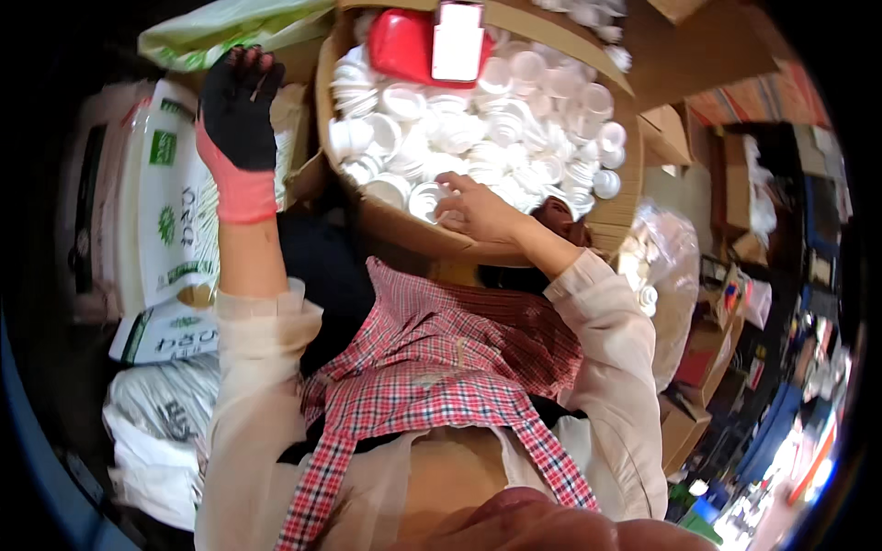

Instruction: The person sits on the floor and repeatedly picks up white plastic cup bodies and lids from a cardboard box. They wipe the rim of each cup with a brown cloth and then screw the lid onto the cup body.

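The bare right hand (473, 209) pinches a white lid (428, 197) in the full box (404, 234), the gloved left hand (241, 115) is spread, and a bump could spill lids.

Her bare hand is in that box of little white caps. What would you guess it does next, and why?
Probably the fingers of the right hand close on a few white caps and lift them out. It already rests on the pile at the near rim of the cardboard box, while the gloved left hand is raised beside the box, touching no caps.
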A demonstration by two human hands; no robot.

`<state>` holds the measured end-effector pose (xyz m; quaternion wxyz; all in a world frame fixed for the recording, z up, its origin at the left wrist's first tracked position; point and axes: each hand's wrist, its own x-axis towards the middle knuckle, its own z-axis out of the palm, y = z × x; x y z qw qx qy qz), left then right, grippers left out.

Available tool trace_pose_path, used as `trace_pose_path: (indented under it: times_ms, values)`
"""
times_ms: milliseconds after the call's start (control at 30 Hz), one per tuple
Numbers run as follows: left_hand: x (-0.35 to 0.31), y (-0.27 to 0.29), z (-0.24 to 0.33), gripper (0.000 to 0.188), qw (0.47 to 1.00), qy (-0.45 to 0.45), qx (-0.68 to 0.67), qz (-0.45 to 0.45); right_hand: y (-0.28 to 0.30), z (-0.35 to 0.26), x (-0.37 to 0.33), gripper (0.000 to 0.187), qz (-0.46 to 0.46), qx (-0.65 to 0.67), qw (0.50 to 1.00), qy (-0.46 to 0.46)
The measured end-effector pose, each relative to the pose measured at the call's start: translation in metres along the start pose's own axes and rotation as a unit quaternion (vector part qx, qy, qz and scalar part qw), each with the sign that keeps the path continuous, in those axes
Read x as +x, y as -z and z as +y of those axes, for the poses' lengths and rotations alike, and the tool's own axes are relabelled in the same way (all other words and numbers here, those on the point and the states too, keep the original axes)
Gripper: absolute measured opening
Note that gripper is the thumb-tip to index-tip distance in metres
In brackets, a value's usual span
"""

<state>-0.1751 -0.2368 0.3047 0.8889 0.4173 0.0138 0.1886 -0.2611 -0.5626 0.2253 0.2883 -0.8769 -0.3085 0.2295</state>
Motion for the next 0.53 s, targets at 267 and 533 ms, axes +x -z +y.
trace_pose_path:
  times_ms: [267,533]
  values:
    - [-0.111,-0.083,-0.045,0.042,0.863,0.085,0.317,-0.384,0.105,0.108,-0.072,0.027,0.242,-0.034,0.952,-0.183]
    - [0.051,-0.127,-0.050,0.026,0.875,-0.118,0.406,-0.235,0.291,0.225,-0.040,0.051,0.472,0.017,0.856,-0.208]
